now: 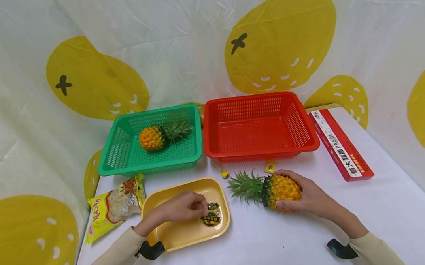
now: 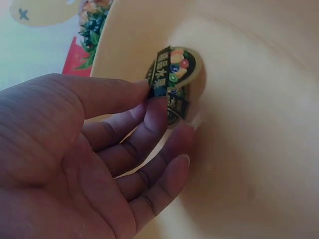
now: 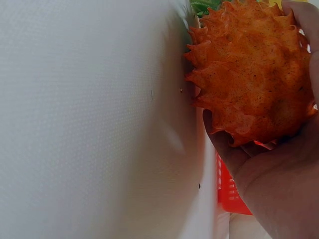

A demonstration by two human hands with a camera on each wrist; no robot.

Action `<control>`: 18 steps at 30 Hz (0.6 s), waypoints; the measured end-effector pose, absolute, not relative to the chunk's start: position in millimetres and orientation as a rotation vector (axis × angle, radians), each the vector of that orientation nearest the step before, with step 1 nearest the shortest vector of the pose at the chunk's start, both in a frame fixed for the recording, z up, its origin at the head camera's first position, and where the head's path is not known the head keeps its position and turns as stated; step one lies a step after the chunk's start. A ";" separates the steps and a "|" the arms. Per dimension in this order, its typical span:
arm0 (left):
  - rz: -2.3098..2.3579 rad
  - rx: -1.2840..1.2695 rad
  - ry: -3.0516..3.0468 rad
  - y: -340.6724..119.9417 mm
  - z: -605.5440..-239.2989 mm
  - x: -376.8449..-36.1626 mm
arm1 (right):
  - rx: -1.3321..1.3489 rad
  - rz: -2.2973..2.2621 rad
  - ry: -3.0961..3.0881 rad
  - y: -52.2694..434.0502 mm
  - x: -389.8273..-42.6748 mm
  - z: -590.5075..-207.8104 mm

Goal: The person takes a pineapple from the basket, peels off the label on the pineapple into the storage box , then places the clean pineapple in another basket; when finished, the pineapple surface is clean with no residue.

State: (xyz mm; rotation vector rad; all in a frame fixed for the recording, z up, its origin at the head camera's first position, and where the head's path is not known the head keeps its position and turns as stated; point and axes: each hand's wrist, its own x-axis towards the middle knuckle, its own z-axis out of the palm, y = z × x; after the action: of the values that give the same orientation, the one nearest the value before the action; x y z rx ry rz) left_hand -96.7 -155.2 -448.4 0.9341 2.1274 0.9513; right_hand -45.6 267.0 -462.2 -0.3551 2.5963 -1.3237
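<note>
The left hand reached into the yellow tray and pinched a small dark snack packet between thumb and fingers. In the left wrist view the packet stood on edge against the tray wall, with the fingertips closed on its lower edge. Whether the packet touched the tray floor could not be told.

The right hand lay over a pineapple on the white table, fingers curled round its body, the leafy crown pointing toward the tray. The right wrist view showed the palm cupping the orange spiky skin, with the fruit touching the table.

The 2 hands were well apart, each clamped on its own item.

Behind them 2 baskets stood side by side: a green basket holding 1 pineapple, and a red basket. A red pasta box lay just right of the red basket. A yellow snack bag lay left of the tray. A small round sweet and a small yellow packet sat near the red basket's front edge.
</note>
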 end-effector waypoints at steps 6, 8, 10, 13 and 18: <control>0.892 0.944 2.180 -153.9 -450.1 -95.8 | -0.343 -1.317 2.596 267.0 -45.4 -462.8; 0.869 0.949 2.202 -153.6 -449.2 -95.8 | -0.340 -1.311 2.602 267.2 -45.6 -463.6; 0.848 0.952 2.219 -153.4 -448.5 -96.0 | -0.343 -1.309 2.605 267.2 -45.8 -463.9; 0.822 0.952 2.235 -153.2 -448.2 -96.3 | -0.344 -1.310 2.606 267.3 -45.9 -464.1; 0.783 0.949 2.260 -152.9 -448.3 -96.9 | -0.361 -1.320 2.607 267.4 -46.1 -464.6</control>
State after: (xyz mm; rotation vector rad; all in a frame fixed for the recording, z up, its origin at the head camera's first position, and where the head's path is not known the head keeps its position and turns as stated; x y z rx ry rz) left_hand -96.9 -152.9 -448.3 0.9493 2.2597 0.7825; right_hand -46.1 267.4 -464.6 -0.3613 2.6067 -1.3203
